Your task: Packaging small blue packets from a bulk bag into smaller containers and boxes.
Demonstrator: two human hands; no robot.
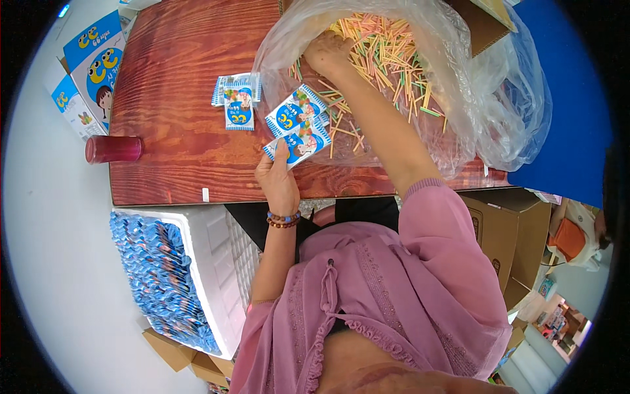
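Observation:
My left hand (280, 182) is closed on a small blue-and-white packet (300, 143), its thumb on top, at the near side of the table. Another such packet (293, 111) lies just beyond, partly overlapped by the held one. Farther left rest a few more packets (239, 108), one overlapping another. Up at the far side, my right hand (329, 54) reaches into a clear plastic bag (282, 39), at the left of a heap of thin pink, yellow and green sticks (384, 56). Its fingers curl down out of sight, so what they hold cannot be made out.
The reddish wooden table (177, 72) carries a dark red cylindrical container (113, 149) at its left edge. Printed blue boxes (98, 62) stand farther left. A white foam box (213, 262) full of blue packets sits below left; a cardboard box (502, 230) is at right.

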